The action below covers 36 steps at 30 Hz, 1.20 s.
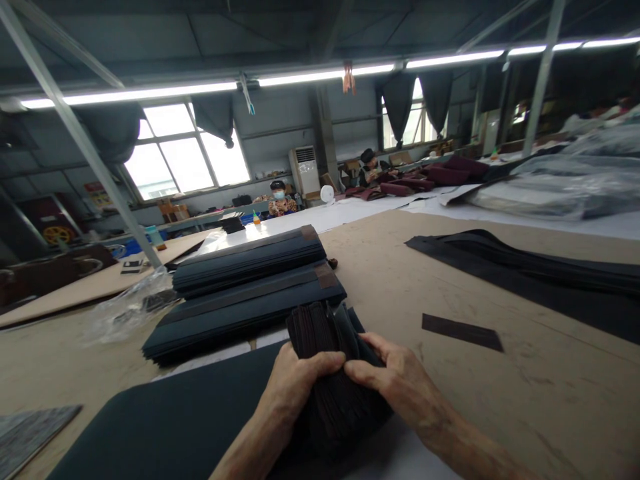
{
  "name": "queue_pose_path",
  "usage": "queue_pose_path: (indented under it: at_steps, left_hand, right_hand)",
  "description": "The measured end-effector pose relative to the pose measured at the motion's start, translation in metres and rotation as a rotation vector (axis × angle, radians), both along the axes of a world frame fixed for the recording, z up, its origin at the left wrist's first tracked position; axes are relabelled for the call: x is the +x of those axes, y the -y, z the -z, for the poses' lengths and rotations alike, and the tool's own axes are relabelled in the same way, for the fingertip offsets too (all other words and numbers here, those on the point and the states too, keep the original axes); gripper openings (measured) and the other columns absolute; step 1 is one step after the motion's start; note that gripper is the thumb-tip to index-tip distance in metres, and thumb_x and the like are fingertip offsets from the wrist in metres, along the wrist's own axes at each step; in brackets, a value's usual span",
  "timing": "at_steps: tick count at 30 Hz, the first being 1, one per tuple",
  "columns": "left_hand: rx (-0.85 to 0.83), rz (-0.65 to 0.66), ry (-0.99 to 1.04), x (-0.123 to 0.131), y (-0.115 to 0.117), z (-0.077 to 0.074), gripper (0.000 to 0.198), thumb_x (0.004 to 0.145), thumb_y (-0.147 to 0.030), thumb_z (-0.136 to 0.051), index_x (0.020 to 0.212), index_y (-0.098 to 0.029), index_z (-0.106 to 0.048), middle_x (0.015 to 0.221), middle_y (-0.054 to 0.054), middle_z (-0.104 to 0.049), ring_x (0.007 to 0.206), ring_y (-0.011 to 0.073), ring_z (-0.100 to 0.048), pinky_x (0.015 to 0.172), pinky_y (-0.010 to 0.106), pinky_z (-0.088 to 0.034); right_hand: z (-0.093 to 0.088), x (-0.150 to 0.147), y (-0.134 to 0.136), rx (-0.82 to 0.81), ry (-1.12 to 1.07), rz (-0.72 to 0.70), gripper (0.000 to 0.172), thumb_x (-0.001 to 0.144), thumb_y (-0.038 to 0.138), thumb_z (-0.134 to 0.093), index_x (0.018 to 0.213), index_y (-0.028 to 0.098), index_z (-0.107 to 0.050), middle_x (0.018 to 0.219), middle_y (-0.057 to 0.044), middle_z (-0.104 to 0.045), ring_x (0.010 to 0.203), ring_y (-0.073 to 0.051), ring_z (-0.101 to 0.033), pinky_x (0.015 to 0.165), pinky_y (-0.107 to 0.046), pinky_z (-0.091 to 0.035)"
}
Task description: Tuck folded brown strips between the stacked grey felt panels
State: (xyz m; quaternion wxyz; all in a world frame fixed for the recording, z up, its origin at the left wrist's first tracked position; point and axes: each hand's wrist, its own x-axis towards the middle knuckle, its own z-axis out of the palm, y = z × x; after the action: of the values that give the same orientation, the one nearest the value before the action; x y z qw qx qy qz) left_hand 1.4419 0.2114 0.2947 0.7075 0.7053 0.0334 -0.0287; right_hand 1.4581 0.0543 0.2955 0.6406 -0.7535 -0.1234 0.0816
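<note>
My left hand [294, 379] and right hand [400, 377] grasp the bundle [340, 403], thumbs [326, 363] nearly touching, right fingers [377, 344] half-curled, left ones hidden; stacks [240, 315] lie just beyond

Toward the near edge of the tabletop [390, 280], a strip bundle [335, 400] is between the left hand [293, 380] and the right hand [407, 380]. A panel [175, 407] lies left of it, before the front stack [240, 313]; the rear stack [250, 263] lies just behind that one. Left of the front stack is plastic wrap [123, 310]; toward the near left corner, a flat piece [37, 430]. A loose strip [463, 332] lies right of the hands, and behind it a cloth pile [550, 273] runs toward the right edge. Plastic sheeting [565, 187] lies behind that pile.
</note>
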Motion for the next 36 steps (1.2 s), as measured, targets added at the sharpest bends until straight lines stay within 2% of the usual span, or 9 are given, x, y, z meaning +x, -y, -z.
queue_pose_path:
  at_steps: [13,20,25,36]
  left_hand:
    - [-0.036,0.008,0.012,0.0003,0.0006,-0.0015,0.037,0.062,-0.025,-0.067,0.095,-0.009,-0.06,0.084,0.011,-0.063,0.081,0.0296,-0.06,0.072,0.036,-0.048]
    - [-0.026,0.002,0.002,0.0007,0.0007,0.0007,0.039,0.061,-0.026,-0.068,0.094,-0.009,-0.06,0.083,0.011,-0.063,0.08,0.0296,-0.06,0.071,0.037,-0.048]
    - [-0.031,-0.009,-0.001,-0.0005,0.0018,-0.0016,0.038,0.061,-0.026,-0.068,0.094,-0.009,-0.061,0.085,0.012,-0.063,0.08,0.03,-0.06,0.071,0.037,-0.048]
    - [-0.023,0.019,0.016,0.0006,-0.0013,0.0026,0.038,0.063,-0.028,-0.068,0.095,-0.01,-0.06,0.086,0.011,-0.062,0.083,0.0285,-0.06,0.073,0.036,-0.047]
  right_hand:
    - [0.004,0.003,-0.0018,-0.053,0.015,0.037,0.04,0.059,0.031,-0.051,0.095,0.014,-0.057,0.074,-0.002,-0.061,0.077,-0.02,-0.059,0.063,-0.026,-0.046]
    - [0.0009,0.0006,0.0007,-0.03,0.004,0.005,0.036,0.061,0.029,-0.054,0.094,0.015,-0.057,0.077,-0.001,-0.063,0.079,-0.019,-0.059,0.064,-0.023,-0.046]
    - [-0.001,-0.0011,0.0012,-0.022,0.0,-0.031,0.041,0.062,0.035,-0.058,0.098,0.015,-0.056,0.084,-0.001,-0.064,0.081,-0.019,-0.059,0.065,-0.023,-0.047]
    - [0.0025,-0.0012,-0.0007,-0.042,0.013,0.006,0.039,0.059,0.033,-0.054,0.094,0.015,-0.055,0.075,-0.002,-0.061,0.076,-0.02,-0.059,0.06,-0.024,-0.047]
